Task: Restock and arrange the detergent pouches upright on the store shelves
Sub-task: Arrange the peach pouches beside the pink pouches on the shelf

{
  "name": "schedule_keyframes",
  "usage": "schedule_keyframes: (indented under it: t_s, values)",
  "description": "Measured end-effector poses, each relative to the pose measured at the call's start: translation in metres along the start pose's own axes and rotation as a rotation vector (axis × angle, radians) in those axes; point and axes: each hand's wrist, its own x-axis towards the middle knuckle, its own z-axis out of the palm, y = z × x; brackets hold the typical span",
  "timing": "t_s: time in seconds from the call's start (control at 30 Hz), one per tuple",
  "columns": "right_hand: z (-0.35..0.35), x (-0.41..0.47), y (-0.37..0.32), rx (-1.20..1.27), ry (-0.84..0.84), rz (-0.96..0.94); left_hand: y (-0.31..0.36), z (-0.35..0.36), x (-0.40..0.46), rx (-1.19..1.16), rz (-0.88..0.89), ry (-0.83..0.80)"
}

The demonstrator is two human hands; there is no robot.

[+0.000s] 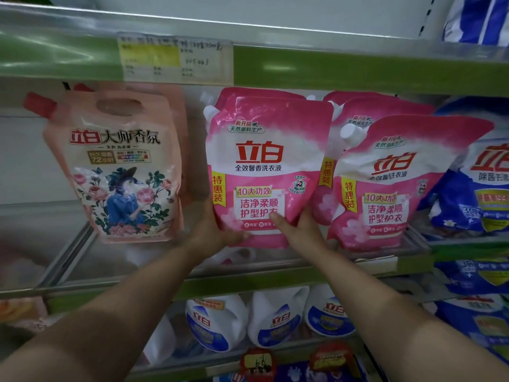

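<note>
Both hands held a glossy pink plastic detergent pouch (pixel 264 166) upright on the green-edged metal shelf (pixel 248 282).
The left hand (pixel 217 230) cupped its lower left corner, the right hand (pixel 300 227) its lower right, fingers (pixel 275 217) curled onto the front (white spout at upper left), between a peach floral pouch (pixel 121 172) and more pink pouches (pixel 396 183).

This is a shop, in the laundry aisle. Tiered shelves with green edge strips (pixel 330 70) carry a paper price label (pixel 176 57), and the same goods stand in rows facing outward: pink pouches (pixel 264 166), a peach floral pouch (pixel 121 172), blue bags (pixel 479 177) and white jugs (pixel 275 318) on the shelf below. Red promo tags (pixel 257 363) hang at the lowest shelf edge.
</note>
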Motion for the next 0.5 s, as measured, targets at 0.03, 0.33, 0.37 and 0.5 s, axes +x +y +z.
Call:
schedule_keyframes:
  t_s: [0.03, 0.33, 0.37, 0.5]
  values:
    - [0.001, 0.004, 0.000, -0.008, 0.000, 0.003, -0.002, 0.001, -0.001, 0.025, -0.014, 0.022]
    - [0.007, 0.037, 0.016, -0.006, 0.015, -0.012, -0.018, 0.011, 0.014, -0.006, -0.005, 0.161]
    - [0.008, 0.039, 0.016, -0.003, 0.017, -0.013, -0.019, 0.012, 0.016, -0.008, 0.004, 0.161]
    - [0.008, 0.050, 0.023, -0.001, 0.014, 0.003, -0.027, 0.013, 0.024, -0.028, 0.030, 0.157]
